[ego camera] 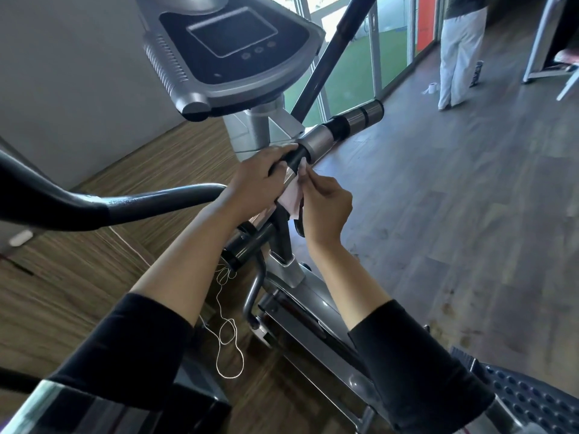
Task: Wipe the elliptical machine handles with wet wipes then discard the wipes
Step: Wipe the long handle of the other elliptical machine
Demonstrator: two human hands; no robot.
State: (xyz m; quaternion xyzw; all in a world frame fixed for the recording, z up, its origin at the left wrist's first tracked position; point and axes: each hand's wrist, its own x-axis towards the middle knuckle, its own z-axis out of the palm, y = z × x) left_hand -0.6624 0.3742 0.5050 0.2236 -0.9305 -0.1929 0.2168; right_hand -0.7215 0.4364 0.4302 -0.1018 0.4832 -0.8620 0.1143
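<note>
Head view looks down along both forearms to the fixed handlebar (326,139) of an elliptical machine. Left hand (257,180) reaches forward with the wrist raised; its fingers curl over the top of the bar's black grip section and clasp it, thumb underneath. Right hand (326,208) sits just beside it, lower and to the right, palm turned inward, fingers bent. Thumb and forefinger pinch the upper edge of a pale wet wipe (289,195), held against the bar where black grip meets the silver sleeve. Wipe hangs down from that pinch between the two hands, touching the bar at its top end; its lower corner falls free in front of the machine's upright post (283,242). Both sleeves (416,364) are black and pushed up to mid-forearm.

Console (232,48) stands above the bar, screen dark. A curved moving handle (94,205) crosses at left, well apart from the hands; a second dark moving arm (332,48) rises at right behind the console. A thin white string (228,336) dangles in loops below the left forearm.

Hidden or unclear: the bar's portion under the left palm is covered. How far the wipe wraps behind the bar cannot be told. The pedal (529,399) at lower right is cut off by the frame edge. A person (460,48) in white trousers stands on the floor at upper right, cut off above the waist.
</note>
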